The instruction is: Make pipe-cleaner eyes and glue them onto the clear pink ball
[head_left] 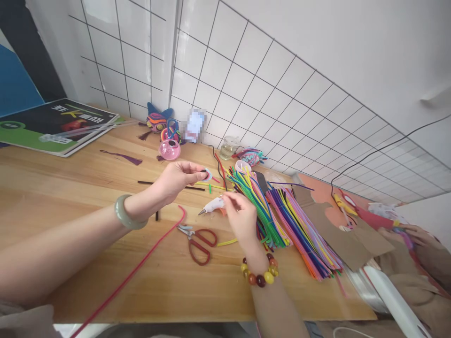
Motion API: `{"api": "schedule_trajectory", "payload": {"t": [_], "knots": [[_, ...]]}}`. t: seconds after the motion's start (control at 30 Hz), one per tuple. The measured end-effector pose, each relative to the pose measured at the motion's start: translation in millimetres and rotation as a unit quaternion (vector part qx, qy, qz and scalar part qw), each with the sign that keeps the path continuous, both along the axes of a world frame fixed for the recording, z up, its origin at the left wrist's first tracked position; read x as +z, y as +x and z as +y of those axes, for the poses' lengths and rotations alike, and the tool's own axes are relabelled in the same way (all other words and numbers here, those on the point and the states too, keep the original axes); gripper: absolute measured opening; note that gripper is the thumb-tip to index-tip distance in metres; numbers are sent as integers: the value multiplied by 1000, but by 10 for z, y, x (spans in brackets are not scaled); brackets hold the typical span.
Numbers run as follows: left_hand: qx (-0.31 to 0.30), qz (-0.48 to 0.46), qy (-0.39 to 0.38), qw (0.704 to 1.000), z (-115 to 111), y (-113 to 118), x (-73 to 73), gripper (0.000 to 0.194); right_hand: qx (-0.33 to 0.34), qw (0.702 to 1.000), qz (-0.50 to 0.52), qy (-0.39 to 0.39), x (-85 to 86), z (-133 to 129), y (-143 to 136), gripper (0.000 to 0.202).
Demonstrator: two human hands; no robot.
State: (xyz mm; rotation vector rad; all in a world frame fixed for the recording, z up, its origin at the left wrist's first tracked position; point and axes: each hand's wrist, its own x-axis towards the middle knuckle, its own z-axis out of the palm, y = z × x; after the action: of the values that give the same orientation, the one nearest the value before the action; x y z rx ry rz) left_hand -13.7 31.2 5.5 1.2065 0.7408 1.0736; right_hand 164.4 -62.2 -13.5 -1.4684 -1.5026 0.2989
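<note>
My left hand (181,177) pinches a small round coil (208,175) with a light blue rim and a black and pink middle, held above the table. My right hand (241,211) has its fingertips pressed together beside a white glue gun (214,204), whose metal nozzle points left. Whether those fingers grip something tiny cannot be made out. Below the glue gun lie red-handled scissors (200,241), blades parted. A long pink-red pipe cleaner (141,263) runs from near the scissors toward the front edge.
Bundles of coloured pipe cleaners (303,230) lie to the right, near cut cardboard (345,230). At the back are a pink bowl (169,150), a glass jar (229,147), a colourful eared figure (157,121) and a phone (195,126). Another person's hand (419,234) shows far right.
</note>
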Motion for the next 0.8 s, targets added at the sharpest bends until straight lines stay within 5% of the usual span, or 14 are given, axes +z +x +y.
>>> {"api": "schedule_trajectory", "payload": {"t": [0.07, 0.13, 0.33, 0.57, 0.8], "knots": [[-4, 0, -3, 1000, 2, 1, 1, 29, -56, 995, -87, -12, 28, 62, 225, 23], [-9, -2, -11, 1000, -1, 3, 3, 28, -50, 978, -156, -130, -11, 117, 399, 26], [-29, -28, -42, 998, -37, 1, 31, 27, 11, 962, -148, -230, -292, 235, 524, 34], [-24, -38, -7, 999, 18, -37, 59, 28, 52, 969, -66, -234, -282, 278, 509, 35], [71, -7, 88, 994, 200, -100, 14, 40, 45, 981, 63, -175, -19, 192, 501, 34]]}}
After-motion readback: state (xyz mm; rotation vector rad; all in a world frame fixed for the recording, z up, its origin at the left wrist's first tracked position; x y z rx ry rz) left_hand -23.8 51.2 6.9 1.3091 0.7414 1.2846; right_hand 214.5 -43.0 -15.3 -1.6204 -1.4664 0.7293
